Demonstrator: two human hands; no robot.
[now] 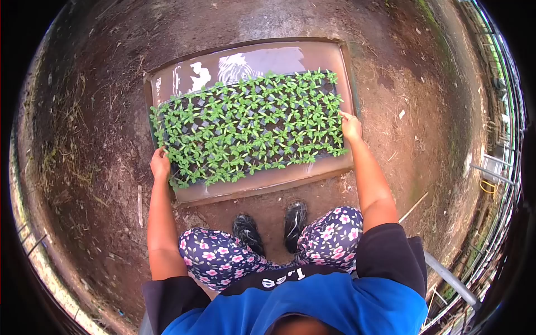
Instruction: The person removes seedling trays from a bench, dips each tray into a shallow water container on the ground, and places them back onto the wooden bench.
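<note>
Green seedlings (pixel 245 131) crowd a dark tray (pixel 328 88), their leaves hiding most of it, with small grey-blue patches showing between them. The tray lies across a shallow basin (pixel 350 78) of brown water (pixel 321 56), at a slight slant, its left end nearer the person. Bright reflections spread over the water beyond its far edge, and a narrower brown strip shows along its near edge. Whether it floats or is held just above the water, I cannot tell.

At the tray's left end, close to the near corner, the left grip (pixel 159 162) grasps the edge. The right grip (pixel 350 126) has hold of the opposite end, nearer its middle. Both arms are bare below dark sleeves, reaching forward on either side of floral trousers (pixel 212 257).

The basin sits on bare brown ground (pixel 100 139), with two dark shoes (pixel 295 223) just beside its near side. Off to the right, a yellow cord (pixel 488 187) hangs by the railings.
</note>
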